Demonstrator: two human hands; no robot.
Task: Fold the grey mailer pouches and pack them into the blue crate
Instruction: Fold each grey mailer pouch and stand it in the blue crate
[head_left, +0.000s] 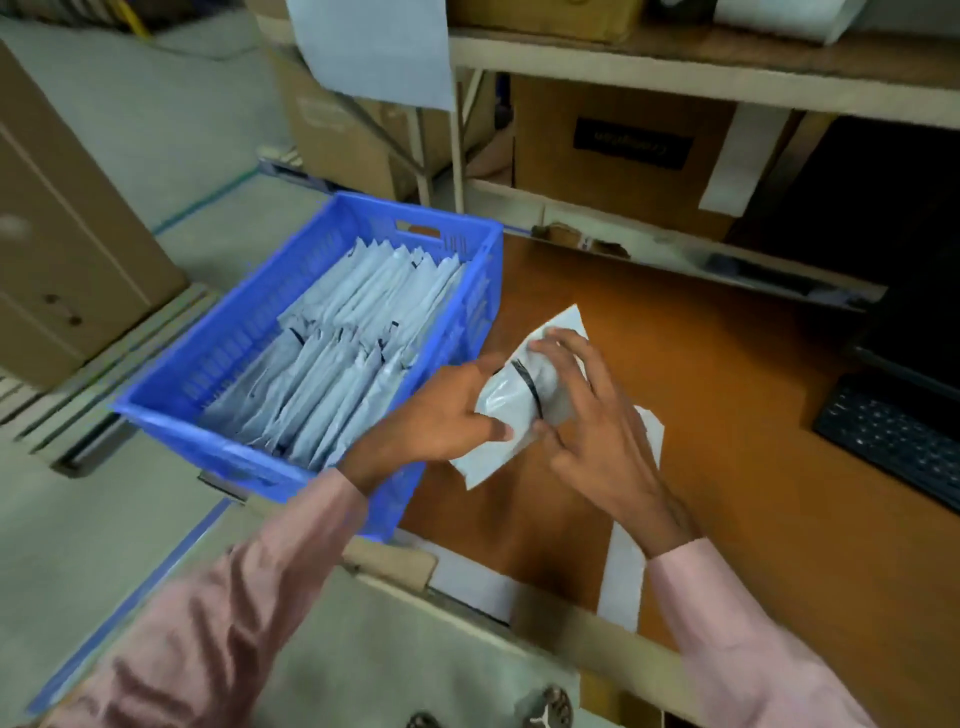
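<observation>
A grey pouch (511, 402) is held over the left part of the desk (727, 415), just beside the blue crate (218, 364), so that a short carry is needed once it is folded. It is pinched between thumb and fingers of the left hand (441, 410) at its near edge, while the right hand (587, 415) is laid over it with fingers spread and curled, apparently to press the fold flat. More flat pouches (652, 431) lie beneath on the desk. In the crate, folded pouches (337, 353) are stood on edge in rows, presumably to save room.
</observation>
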